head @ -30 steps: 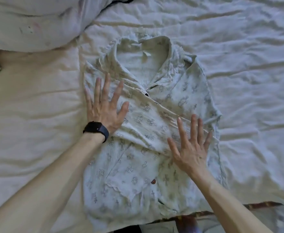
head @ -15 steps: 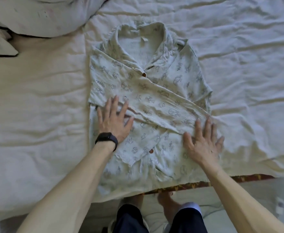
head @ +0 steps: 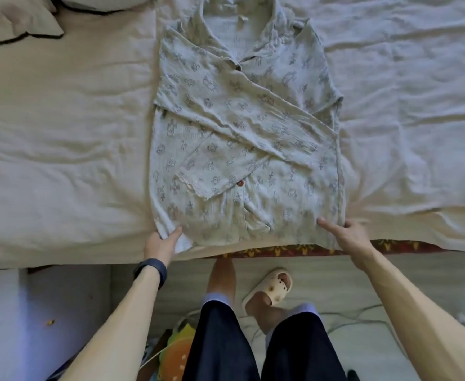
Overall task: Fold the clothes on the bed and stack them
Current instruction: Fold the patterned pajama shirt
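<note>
Fingers: my left fingers [head: 175,232] pinch the near left corner of the shirt [head: 242,127], thumb on top and the rest tucked under the hem.
Right fingers: on my right hand [head: 353,238] the thumb lies along the top of the near right corner. The other fingers are hidden under the cloth, so I judge this a pinch too.
Left hand: my left hand [head: 158,245] sits at the bed's near edge, a dark band [head: 151,270] on the wrist.
Where the shirt is: flat on the bed [head: 60,133], collar far from me, hem at the near edge just in front of my legs.
Done so far: both sides are turned in and the sleeves crossed over the front, making a long narrow panel.
Left to do: I judge the hem has yet to be brought up toward the collar. I see no stack, and no other clothes in view.
How the shirt looks: pale, crinkled, thin cotton with a small grey print, brown buttons and a lace-trimmed cuff. It is limp and will likely sag between my two grips.
Nearby: a pillow [head: 14,20] at the far left corner.
</note>
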The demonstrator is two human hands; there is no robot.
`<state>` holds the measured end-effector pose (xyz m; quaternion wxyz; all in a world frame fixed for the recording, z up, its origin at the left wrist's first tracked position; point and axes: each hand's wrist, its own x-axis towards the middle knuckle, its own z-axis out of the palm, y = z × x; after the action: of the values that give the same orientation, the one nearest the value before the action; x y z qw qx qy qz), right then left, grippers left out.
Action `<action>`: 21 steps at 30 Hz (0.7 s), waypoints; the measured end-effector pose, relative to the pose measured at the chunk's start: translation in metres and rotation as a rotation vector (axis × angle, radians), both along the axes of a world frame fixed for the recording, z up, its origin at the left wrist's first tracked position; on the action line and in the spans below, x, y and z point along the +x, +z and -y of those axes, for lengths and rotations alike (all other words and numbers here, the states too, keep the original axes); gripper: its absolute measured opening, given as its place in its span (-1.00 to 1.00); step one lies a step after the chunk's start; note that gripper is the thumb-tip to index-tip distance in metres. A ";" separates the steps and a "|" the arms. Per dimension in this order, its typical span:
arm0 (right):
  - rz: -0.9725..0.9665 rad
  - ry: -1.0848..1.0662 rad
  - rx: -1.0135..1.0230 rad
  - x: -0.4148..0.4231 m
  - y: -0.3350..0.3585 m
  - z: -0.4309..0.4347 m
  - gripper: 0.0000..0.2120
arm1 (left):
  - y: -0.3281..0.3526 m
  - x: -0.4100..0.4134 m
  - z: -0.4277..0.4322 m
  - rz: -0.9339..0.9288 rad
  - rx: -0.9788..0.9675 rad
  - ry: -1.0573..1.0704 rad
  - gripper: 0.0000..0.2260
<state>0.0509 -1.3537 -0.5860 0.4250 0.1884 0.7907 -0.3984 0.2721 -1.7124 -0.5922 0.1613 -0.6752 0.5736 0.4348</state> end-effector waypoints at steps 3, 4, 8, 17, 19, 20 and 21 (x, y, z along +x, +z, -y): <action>0.009 -0.012 -0.027 0.009 0.000 -0.013 -0.77 | 0.010 0.007 -0.016 -0.027 0.004 -0.029 -0.56; -0.007 -0.029 -0.031 0.012 0.002 -0.016 -0.81 | 0.014 0.009 -0.024 0.006 -0.104 -0.094 -0.58; -0.129 -0.015 0.007 0.025 0.010 -0.022 -0.88 | 0.026 -0.003 -0.074 -0.084 -0.729 -0.669 -0.42; -0.233 -0.109 0.085 0.038 0.015 -0.022 -0.84 | 0.006 -0.088 -0.124 0.067 -0.553 -1.925 -0.45; -0.261 -0.098 0.104 0.038 0.012 -0.026 -0.84 | 0.006 -0.083 -0.115 0.039 -0.608 -1.966 -0.60; -0.273 -0.097 0.110 0.039 0.011 -0.027 -0.84 | 0.007 -0.075 -0.111 0.029 -0.605 -1.986 -0.60; -0.280 -0.096 0.116 0.040 0.009 -0.027 -0.83 | 0.009 -0.065 -0.108 0.047 -0.564 -2.011 -0.56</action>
<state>0.0907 -1.3271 -0.5770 0.2796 0.1928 0.8539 -0.3945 0.2072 -1.6046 -0.5827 0.2965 0.0920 0.9485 -0.0629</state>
